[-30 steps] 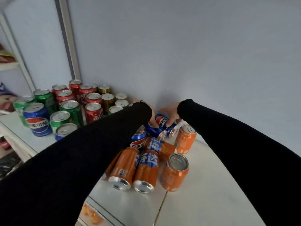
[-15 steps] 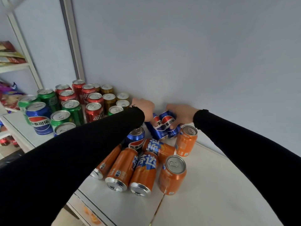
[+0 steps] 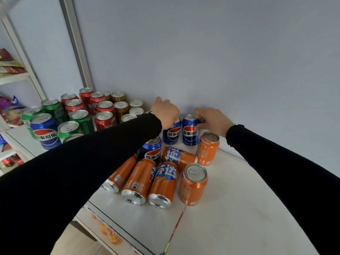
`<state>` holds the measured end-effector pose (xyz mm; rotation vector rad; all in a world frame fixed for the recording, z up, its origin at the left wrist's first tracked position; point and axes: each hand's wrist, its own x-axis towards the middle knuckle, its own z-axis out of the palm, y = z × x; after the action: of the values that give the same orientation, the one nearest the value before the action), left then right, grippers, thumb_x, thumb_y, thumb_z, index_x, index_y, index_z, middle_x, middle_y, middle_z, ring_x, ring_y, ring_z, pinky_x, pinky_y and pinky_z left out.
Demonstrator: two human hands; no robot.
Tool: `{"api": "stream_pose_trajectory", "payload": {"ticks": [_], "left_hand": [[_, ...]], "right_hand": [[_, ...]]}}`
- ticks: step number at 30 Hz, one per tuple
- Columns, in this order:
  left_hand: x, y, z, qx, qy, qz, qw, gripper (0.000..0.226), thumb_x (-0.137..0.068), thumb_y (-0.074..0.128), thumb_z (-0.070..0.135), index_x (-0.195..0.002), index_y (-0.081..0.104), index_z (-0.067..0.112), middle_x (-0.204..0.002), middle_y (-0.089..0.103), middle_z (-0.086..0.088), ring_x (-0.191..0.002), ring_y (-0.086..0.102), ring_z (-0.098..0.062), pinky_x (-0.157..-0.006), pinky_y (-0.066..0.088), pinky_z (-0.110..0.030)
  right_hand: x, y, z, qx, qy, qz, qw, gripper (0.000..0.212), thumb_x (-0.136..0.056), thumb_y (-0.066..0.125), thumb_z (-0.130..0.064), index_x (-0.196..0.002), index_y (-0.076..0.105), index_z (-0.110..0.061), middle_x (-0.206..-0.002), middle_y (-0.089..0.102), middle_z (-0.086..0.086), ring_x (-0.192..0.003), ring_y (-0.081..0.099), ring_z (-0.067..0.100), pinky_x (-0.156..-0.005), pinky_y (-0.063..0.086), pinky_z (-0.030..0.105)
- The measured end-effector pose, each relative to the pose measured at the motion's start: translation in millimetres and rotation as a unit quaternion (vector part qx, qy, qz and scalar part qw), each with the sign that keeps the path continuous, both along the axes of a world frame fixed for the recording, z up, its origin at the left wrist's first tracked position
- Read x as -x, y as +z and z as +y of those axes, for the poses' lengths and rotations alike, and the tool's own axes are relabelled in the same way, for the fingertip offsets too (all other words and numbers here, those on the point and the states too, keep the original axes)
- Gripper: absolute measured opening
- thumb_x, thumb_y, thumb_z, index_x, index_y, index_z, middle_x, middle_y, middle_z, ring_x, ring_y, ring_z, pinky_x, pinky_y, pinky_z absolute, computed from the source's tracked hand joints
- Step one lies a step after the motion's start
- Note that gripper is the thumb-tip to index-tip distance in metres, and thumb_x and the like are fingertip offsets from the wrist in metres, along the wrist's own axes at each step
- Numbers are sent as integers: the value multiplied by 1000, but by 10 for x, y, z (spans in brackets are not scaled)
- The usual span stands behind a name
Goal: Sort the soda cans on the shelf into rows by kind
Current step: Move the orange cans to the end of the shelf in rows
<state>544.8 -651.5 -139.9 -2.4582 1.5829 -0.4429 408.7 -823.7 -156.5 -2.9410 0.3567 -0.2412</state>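
two blue pepsi cans (image 3: 190, 130) stand upright side by side against the back wall (image 3: 220, 52) of the white shelf (image 3: 239, 208). the right hand (image 3: 213, 119) has its fingers closed round the rim of the right one; the left hand (image 3: 166, 113) covers the other can's top, apparently clasping it. a third pepsi can (image 3: 152, 150) stands just in front, and orange fanta cans (image 3: 161, 181) mostly lie tipped over nearby. the pepsi row is being started; next, the fallen fantas likely need standing up.

Two upright blue Pepsi cans (image 3: 182, 132) side by side at the wall, lying orange Fanta cans (image 3: 150, 181) before them, standing red, green and gold cans (image 3: 88, 111) left on the white shelf (image 3: 239, 208).
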Motion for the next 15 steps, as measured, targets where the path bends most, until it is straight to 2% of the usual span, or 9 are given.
{"api": "stream_pose_trajectory", "payload": {"ticks": [3, 6, 8, 10, 12, 13, 15], "left_hand": [[-45, 50, 38, 16, 0, 59, 998, 8, -93, 61, 30, -97, 67, 26, -105, 66, 4, -107, 53, -21, -95, 32, -42], [-98, 86, 138, 36, -17, 105, 994, 22, -92, 64, 36, -113, 66, 31, -118, 65, 6, -114, 54, -21, -98, 31, -43], [-117, 120, 255, 55, -29, 123, 990, 28, -92, 64, 37, -119, 63, 31, -121, 63, 5, -114, 54, -21, -97, 33, -42], [-130, 182, 405, 87, -38, 140, 986, 26, -92, 63, 37, -118, 64, 31, -120, 63, 5, -113, 54, -20, -95, 34, -40], [-135, 259, 597, 118, -50, 160, 979, 25, -93, 62, 37, -116, 65, 30, -118, 63, 5, -111, 53, -19, -92, 37, -38], [-134, 295, 713, 132, -57, 173, 974, 25, -93, 62, 37, -116, 66, 29, -117, 63, 5, -110, 53, -18, -92, 39, -38], [-126, 346, 971, 160, -65, 193, 966, 25, -92, 64, 38, -115, 65, 29, -113, 61, 6, -108, 52, -18, -90, 41, -37]], "right_hand": [[66, -16, 5, 15, 3, 9, 1000, 22, -88, 71, -24, -92, 50, -21, -94, 72, 3, -82, 65, 23, -77, 56, 40], [123, -41, 20, 49, 10, 12, 999, 12, -91, 67, -26, -95, 57, -24, -96, 73, 0, -84, 67, 21, -78, 55, 37], [170, 21, 12, 58, 10, 5, 998, 4, -93, 65, -24, -91, 65, -20, -93, 73, -3, -85, 66, 20, -77, 46, 30], [223, 149, 13, 51, -4, 1, 999, 11, -94, 65, -25, -91, 74, -19, -97, 74, -5, -90, 66, 19, -79, 42, 29], [285, 284, 77, 43, -13, -11, 999, 14, -94, 65, -27, -94, 77, -20, -100, 75, -6, -93, 66, 17, -83, 44, 30], [320, 346, 152, 35, -13, -32, 999, 14, -94, 65, -27, -96, 77, -21, -100, 76, -6, -92, 66, 15, -81, 44, 27], [388, 445, 374, -9, -13, -84, 996, 12, -94, 67, -28, -97, 76, -22, -97, 75, -9, -86, 64, 6, -75, 40, 13]]}}
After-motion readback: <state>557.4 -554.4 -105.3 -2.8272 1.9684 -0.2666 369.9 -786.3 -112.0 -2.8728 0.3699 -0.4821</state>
